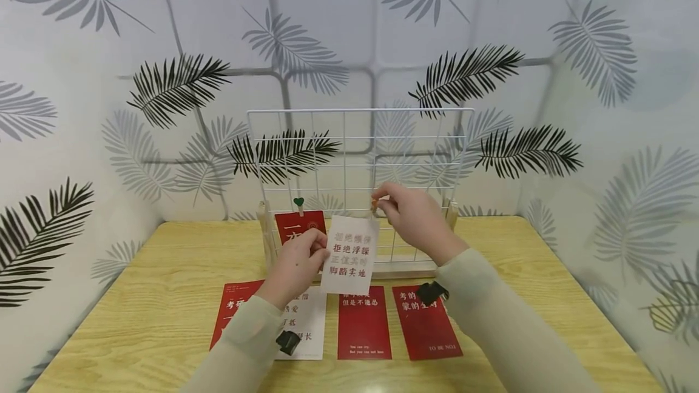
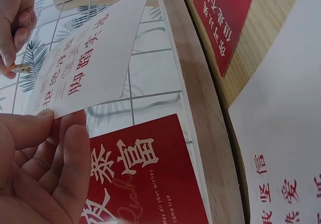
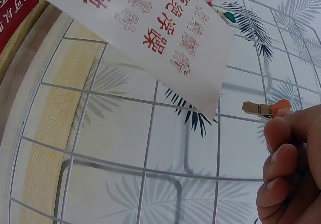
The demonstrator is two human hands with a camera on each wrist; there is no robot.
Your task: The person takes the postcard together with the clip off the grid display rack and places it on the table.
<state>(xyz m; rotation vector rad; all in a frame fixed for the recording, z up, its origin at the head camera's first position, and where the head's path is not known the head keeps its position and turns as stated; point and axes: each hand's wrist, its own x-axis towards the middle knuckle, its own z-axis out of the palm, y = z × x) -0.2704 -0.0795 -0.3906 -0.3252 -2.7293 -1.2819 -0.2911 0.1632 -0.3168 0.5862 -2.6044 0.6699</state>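
Note:
A white card with red printed characters [image 1: 349, 256] stands upright in front of the white wire grid [image 1: 357, 111]. Its left edge is pinched between thumb and fingers of my left hand [image 1: 297, 264]. My right hand [image 1: 412, 214] pinches a small wooden clothespin [image 3: 257, 108] with an orange top, close to the card's upper right corner; in the right wrist view a gap shows between clothespin and card. To the left, a red card [image 2: 150, 174] hangs on the grid from a clothespin with a green heart [image 1: 298, 202], partly behind my left hand.
On the wooden table [image 1: 142, 284] lie a red card [image 1: 235, 296] at left, a white card [image 1: 306, 320] partly under my left arm, and two red cards [image 1: 364, 329] [image 1: 434, 332] farther right. The grid stands in a wooden base [image 2: 200, 108] before a leaf-patterned wall.

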